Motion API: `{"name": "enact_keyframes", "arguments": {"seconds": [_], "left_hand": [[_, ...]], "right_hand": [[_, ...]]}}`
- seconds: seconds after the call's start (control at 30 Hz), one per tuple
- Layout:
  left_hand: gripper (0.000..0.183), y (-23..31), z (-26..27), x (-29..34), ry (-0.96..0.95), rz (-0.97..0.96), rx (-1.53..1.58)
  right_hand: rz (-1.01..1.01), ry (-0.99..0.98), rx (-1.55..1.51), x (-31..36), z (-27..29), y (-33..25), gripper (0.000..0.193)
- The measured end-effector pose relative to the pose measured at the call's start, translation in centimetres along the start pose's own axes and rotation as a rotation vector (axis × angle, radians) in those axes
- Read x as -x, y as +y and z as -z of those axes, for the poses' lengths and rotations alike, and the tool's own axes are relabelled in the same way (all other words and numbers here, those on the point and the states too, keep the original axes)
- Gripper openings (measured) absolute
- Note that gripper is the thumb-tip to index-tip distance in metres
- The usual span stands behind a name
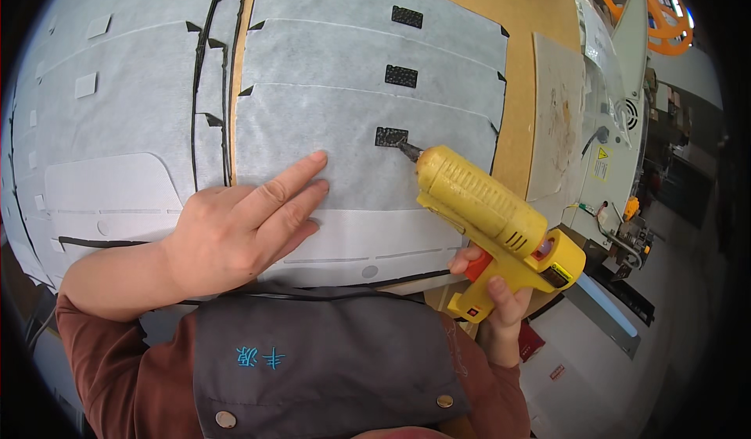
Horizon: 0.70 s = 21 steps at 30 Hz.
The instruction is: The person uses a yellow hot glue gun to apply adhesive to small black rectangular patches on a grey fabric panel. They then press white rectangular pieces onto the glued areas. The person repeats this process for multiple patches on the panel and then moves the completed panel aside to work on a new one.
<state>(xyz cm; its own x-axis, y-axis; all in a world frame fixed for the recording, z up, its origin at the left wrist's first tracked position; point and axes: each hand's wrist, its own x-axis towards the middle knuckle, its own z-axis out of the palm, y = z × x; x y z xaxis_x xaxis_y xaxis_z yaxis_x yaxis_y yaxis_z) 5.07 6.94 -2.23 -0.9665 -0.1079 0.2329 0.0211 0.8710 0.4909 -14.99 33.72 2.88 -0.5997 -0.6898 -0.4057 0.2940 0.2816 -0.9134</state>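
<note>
My right hand (pixel 507 302) is wrapped round the handle of a yellow hot glue gun (pixel 485 196), a finger at its red trigger. A blue glue stick (pixel 606 304) sticks out of the gun's back end. The dark nozzle points left and meets the right corner of the nearest black patch (pixel 389 137) on a pale grey fabric-like sheet (pixel 313 126). Two similar patches lie farther up, a middle one (pixel 401 76) and a far one (pixel 407 17). My left hand (pixel 242 224) rests over the sheet's near part, fingers stretched out, holding nothing.
Left of a black cord (pixel 198 87) lies another pale sheet (pixel 133 118) with several small white squares. A brown board (pixel 519 118) shows beneath the right sheet. At the right stand a pale machine (pixel 602 188) with wires and an orange spoked reel (pixel 645 8).
</note>
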Motion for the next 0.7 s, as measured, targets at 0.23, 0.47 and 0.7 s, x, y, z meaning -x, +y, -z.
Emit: {"name": "enact_keyframes", "arguments": {"seconds": [0.23, 0.47, 0.7], "left_hand": [[0.045, 0.1, 0.1, 0.0, -0.003, 0.010, 0.006], [0.045, 0.0, 0.2, -0.1, -0.007, 0.002, 0.010], [0.044, 0.0, 0.1, 0.0, -0.009, 0.007, 0.015]], "right_hand": [[-0.018, -0.006, 0.022, -0.9, -1.3, -0.3, 0.062], [0.009, 0.003, 0.054, -1.2, -0.8, -0.2, 0.058], [0.025, 0.027, 0.062, -0.9, -0.2, -0.1, 0.059]]}}
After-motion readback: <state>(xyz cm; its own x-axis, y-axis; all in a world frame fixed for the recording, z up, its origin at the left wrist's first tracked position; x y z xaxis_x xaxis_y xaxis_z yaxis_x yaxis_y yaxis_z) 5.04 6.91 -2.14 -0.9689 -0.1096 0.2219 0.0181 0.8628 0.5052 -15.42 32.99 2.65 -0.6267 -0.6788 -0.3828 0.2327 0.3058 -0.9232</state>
